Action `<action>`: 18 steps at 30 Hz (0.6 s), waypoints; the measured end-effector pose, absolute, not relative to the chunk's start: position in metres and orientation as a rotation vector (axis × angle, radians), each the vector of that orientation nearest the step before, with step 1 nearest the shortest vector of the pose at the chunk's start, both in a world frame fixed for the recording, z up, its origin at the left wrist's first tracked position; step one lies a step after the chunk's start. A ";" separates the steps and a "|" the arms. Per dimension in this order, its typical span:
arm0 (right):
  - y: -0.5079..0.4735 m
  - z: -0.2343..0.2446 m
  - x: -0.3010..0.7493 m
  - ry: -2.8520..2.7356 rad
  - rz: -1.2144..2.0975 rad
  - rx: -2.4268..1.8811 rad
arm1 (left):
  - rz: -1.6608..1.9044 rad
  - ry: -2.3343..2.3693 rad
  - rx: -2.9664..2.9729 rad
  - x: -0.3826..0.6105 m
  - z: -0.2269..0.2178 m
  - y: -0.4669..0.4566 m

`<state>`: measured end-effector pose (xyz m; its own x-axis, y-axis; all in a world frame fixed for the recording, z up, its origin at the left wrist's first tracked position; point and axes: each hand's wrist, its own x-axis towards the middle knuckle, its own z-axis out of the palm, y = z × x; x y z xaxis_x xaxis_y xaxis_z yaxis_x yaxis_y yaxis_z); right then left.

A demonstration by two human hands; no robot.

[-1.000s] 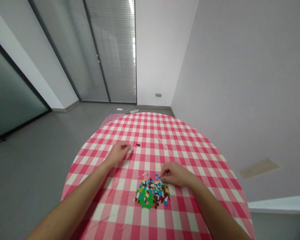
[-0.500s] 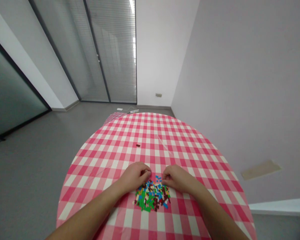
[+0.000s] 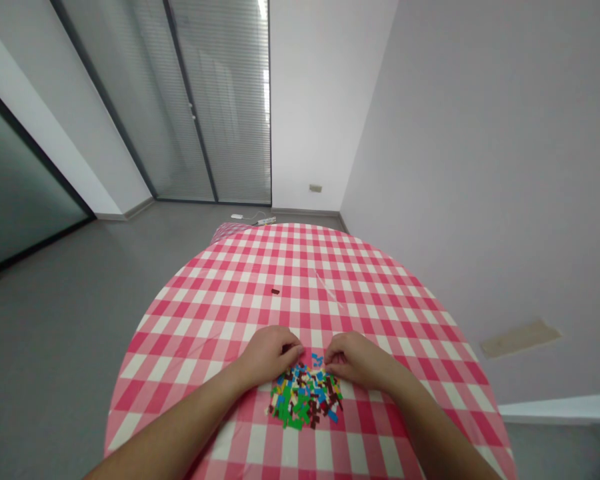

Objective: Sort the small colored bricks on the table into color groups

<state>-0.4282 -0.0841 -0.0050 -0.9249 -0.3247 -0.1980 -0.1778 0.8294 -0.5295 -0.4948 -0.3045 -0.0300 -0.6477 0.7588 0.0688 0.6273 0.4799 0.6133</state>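
Note:
A pile of small toy building bricks (image 3: 303, 398) in green, blue, brown, white and yellow lies on the checked tablecloth close to me. At its upper left edge is my left hand (image 3: 275, 353), the fingers curled and closed; whatever they may hold is too small to make out. My right hand (image 3: 353, 359) rests at the upper right edge of the pile with its fingers bent in a pinch, their contents hidden. Between the two hands lie a few blue bricks (image 3: 317, 361). Farther off, a single dark brown brick (image 3: 275, 291) sits apart on the cloth.
The round table (image 3: 380, 293) wears a red and white checked cloth. Beyond it, a power strip (image 3: 267, 221) with a cable lies on the floor. A wall (image 3: 455, 167) runs along the right, and glass partitions (image 3: 220, 120) stand at the back left.
Both hands stay almost in place beside the pile, with only slight finger movement. The whole view has shifted slightly. The lone brown brick lies where it was.

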 end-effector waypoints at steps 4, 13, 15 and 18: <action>-0.084 -0.004 -0.428 2.732 -0.727 -0.380 | 0.893 2.521 1.200 -0.496 -0.031 -0.305; -0.089 -0.005 -0.425 2.777 -0.716 -0.366 | 0.900 2.504 1.188 -0.497 -0.031 -0.305; -0.086 -0.006 -0.427 2.772 -0.757 -0.383 | 0.896 2.501 1.186 -0.497 -0.031 -0.305; -0.080 -0.008 -0.430 2.789 -0.800 -0.382 | 0.900 2.495 1.197 -0.497 -0.031 -0.306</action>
